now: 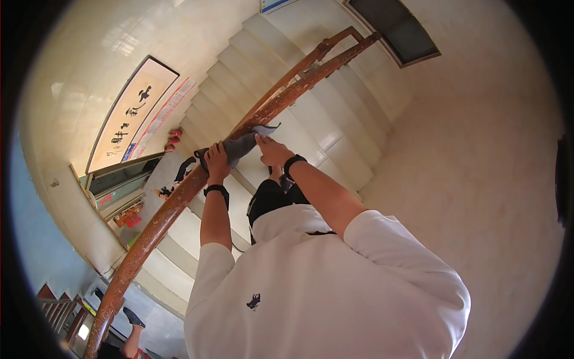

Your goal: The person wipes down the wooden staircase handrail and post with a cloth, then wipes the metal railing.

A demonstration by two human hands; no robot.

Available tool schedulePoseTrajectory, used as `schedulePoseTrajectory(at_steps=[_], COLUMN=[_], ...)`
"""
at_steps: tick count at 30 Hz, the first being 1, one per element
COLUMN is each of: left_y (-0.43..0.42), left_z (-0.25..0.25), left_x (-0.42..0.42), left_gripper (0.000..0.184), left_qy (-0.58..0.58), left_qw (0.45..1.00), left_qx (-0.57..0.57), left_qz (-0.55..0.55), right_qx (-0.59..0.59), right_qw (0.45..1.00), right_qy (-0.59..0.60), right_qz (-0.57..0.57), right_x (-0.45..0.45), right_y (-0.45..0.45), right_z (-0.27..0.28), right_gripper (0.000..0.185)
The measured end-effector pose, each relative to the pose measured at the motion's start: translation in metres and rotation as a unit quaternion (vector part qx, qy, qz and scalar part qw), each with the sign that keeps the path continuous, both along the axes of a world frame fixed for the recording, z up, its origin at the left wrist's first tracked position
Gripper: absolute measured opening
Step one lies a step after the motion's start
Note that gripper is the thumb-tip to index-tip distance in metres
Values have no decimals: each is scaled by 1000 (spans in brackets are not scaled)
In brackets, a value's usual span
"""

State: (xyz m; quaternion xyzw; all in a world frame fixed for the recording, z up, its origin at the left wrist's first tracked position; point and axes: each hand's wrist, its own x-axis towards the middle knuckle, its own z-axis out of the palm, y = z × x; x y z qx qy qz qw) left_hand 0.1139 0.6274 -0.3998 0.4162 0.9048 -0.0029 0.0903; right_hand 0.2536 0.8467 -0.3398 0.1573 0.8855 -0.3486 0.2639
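Observation:
A dark grey cloth (pixel 242 147) is wrapped over the worn reddish-brown wooden handrail (pixel 156 230), with a loose end (pixel 267 128) sticking up on its far side. My left hand (pixel 216 161) is closed over the rail and the near part of the cloth. Close by on the right, my right hand (pixel 273 151) pinches the cloth's edge with curled fingers. What lies under its fingertips is partly hidden. Each wrist carries a black band.
Pale stairs (pixel 326 140) run on both sides of the rail, which bends back at a landing. A framed calligraphy panel (pixel 131 113) hangs on the left wall. Another person's leg and dark shoe (pixel 134 318) show at lower left. A dark framed window (pixel 394 30) is at top right.

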Motion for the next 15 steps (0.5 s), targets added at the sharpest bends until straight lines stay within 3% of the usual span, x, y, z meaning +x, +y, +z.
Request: schedulePoseTrajectory(at_steps=[7,12,15], left_y=[-27,-109,-121], left_z=[5,67,109], left_x=[-19,-31,-24], left_gripper=[87,99,98], left_qy=[-99,-78,-48], left_qw=[995,987,977], left_qx=[11,-36,-98], left_qz=[18,136,184], right_qx=[-85,-115,-141], right_qw=[994,982,977], right_qy=[38,49,50], right_qz=[53,140,154], right_x=[-41,-70,-78], right_y=[-46,-92,-105], right_z=[-5,10,7], right_gripper=[93,87,90])
